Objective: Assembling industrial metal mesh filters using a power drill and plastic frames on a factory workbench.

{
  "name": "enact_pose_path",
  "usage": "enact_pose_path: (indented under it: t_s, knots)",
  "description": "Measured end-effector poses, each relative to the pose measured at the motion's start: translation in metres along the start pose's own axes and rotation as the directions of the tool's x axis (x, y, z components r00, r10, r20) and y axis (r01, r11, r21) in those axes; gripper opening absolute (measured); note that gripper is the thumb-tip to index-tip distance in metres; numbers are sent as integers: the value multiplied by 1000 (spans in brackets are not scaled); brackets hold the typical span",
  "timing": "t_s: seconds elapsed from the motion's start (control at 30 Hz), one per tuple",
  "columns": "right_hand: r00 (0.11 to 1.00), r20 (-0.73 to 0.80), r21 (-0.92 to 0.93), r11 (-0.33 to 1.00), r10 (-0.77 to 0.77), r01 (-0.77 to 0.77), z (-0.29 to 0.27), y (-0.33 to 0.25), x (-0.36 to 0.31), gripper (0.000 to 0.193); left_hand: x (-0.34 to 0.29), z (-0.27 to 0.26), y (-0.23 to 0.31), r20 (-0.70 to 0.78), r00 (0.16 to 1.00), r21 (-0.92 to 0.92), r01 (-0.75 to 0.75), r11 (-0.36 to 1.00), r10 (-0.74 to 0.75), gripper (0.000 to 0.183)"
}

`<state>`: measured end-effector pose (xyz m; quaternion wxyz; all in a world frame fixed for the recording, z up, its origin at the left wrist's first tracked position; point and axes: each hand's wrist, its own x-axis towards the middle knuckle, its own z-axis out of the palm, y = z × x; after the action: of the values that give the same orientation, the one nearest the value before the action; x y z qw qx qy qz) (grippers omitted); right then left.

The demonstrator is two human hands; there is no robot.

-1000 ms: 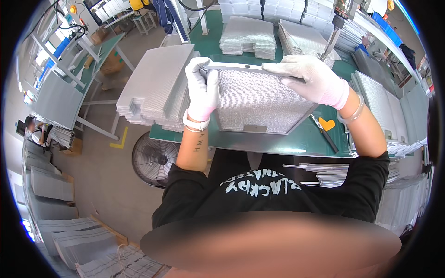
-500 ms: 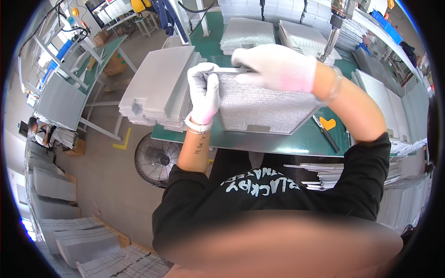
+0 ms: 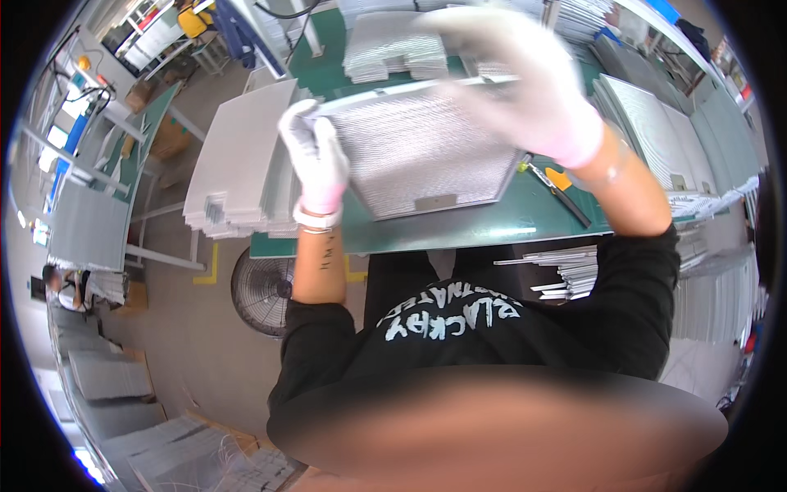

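Observation:
A silvery mesh filter panel (image 3: 410, 152) with a thin metal frame is tilted up over the green workbench (image 3: 361, 238). My left hand (image 3: 316, 156), in a white glove, pinches its upper left corner. Over the panel's upper right part is my gloved right hand (image 3: 541, 98), blurred by motion. Its thumb and fingers are spread apart, and I make out nothing between them. That hand hides the panel's upper right corner. A small tab (image 3: 435, 202) sits on the frame edge nearest me.
Left of the panel lies a stack of mesh sheets (image 3: 238, 156); another stack (image 3: 393, 49) stands behind. Framed panels (image 3: 648, 139) are piled at the right. A black-handled tool (image 3: 566, 201) and an orange piece (image 3: 559, 178) rest on the bench. A floor fan (image 3: 262, 291) stands below.
My right hand has lifted off the panel's top edge, its thumb and fingers now wide apart. The panel's lower edge has tilted, its right end higher. The whole view has shifted.

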<state>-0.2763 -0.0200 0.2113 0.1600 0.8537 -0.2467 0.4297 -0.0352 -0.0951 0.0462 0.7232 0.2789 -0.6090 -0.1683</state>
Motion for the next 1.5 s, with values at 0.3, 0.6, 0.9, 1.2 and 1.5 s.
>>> enact_pose_path:
  t_s: [0.3, 0.6, 0.9, 1.2, 1.5]
  knots:
    - [128, 200, -817, 237, 971, -526, -23, 23, -367, 35, 74, 97, 104, 756, 362, -146, -719, 679, 546, 31]
    - [133, 318, 50, 124, 939, -991, -99, -6, -296, 23, 9, 159, 73, 893, 209, -57, -826, 561, 398, 48]
    - [717, -134, 243, 724, 684, -646, -162, -34, -213, 50, -27, 170, 79, 739, 645, 364, -625, 691, 195, 84]
    - [664, -8, -45, 663, 748, -747, -148, -43, -189, 42, -31, 173, 75, 682, 712, 420, -567, 709, 166, 86]
    - [375, 327, -424, 490, 867, -762, -67, -13, -340, 53, -35, 171, 72, 618, 717, 337, -612, 716, 322, 64]
